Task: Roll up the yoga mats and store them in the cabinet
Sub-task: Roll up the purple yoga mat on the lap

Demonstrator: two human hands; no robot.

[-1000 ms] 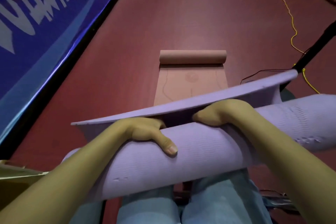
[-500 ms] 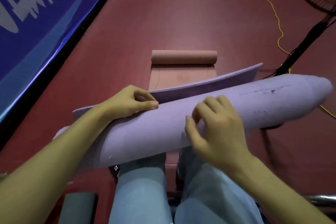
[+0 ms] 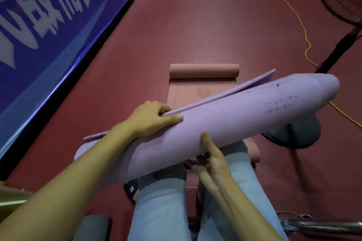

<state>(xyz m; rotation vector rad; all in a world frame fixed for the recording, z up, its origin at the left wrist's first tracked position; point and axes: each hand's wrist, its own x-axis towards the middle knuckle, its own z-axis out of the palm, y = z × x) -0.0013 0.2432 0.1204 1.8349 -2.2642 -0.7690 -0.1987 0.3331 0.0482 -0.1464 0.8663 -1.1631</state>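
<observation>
Holding the rolled purple yoga mat (image 3: 225, 123) above the knees, the left hand (image 3: 150, 119) pinches its loose flap and the right hand (image 3: 210, 160) cups it from below. White characters on the blue banner (image 3: 49, 31) are not readable. A pink mat (image 3: 201, 84), half rolled, lies ahead; a fan stand (image 3: 338, 49) is right.

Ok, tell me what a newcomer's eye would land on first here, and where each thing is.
First, the big purple yoga mat, nearly rolled, slanting across the middle, with the left hand gripping its loose flap and the right hand cupping it from below. Next, the pink mat on the red floor just beyond, rolled only at its far end. Then the blue banner with white characters along the left.
</observation>
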